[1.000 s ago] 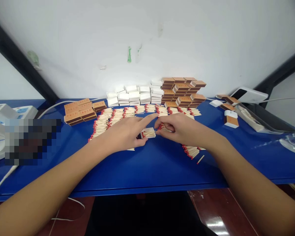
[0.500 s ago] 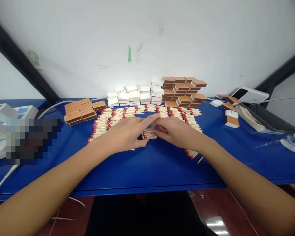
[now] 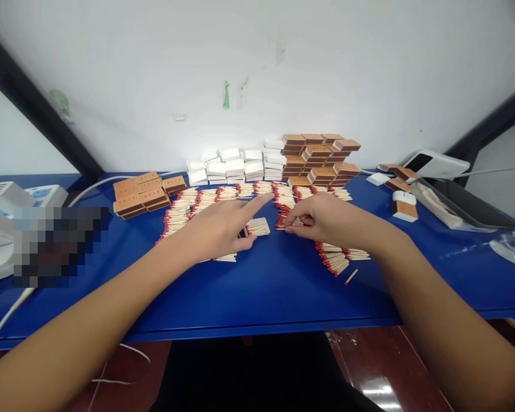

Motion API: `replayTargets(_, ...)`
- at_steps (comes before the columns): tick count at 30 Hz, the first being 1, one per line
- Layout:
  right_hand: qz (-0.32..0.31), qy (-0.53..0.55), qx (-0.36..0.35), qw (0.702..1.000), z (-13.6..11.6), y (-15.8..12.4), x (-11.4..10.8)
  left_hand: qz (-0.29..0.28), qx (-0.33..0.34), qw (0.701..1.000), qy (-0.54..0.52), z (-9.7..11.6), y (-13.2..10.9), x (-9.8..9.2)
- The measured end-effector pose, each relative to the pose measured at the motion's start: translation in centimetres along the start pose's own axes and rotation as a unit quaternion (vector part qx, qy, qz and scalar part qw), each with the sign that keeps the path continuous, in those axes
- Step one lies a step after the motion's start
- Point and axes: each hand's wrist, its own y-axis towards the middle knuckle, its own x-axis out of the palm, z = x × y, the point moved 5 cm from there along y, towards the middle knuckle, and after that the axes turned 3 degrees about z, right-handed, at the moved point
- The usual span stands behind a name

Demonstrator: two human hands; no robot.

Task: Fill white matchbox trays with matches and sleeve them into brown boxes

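A small white matchbox tray with several matches in it lies on the blue table. My left hand holds the tray at its left end between thumb and fingers, index finger stretched out over it. My right hand is just right of the tray, fingers curled in a pinch on matches from the row of red-tipped matches. More matches lie spread under and beside my right wrist.
White inner trays and brown matchbox sleeves are stacked at the back by the wall. More brown sleeves lie back left. A power strip and cables sit far left; loose boxes and a dark tray are at the right.
My right hand has drawn back to the right from the tray to the match row. The tray shows again, with matches in it. My left hand has kept its hold.
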Motion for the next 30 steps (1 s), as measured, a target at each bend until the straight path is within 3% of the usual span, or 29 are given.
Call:
replayTargets(13,-0.019,-0.023,0.035,0.999,0.34,-0.18,0.01,-0.019,-0.011,1.0,0.006,0.14,0.01,-0.21)
replayTargets(30,-0.034,0.007,0.026,0.999,0.15,-0.4,0.4,-0.012,-0.003,1.0,0.007,0.25,0.0,-0.57)
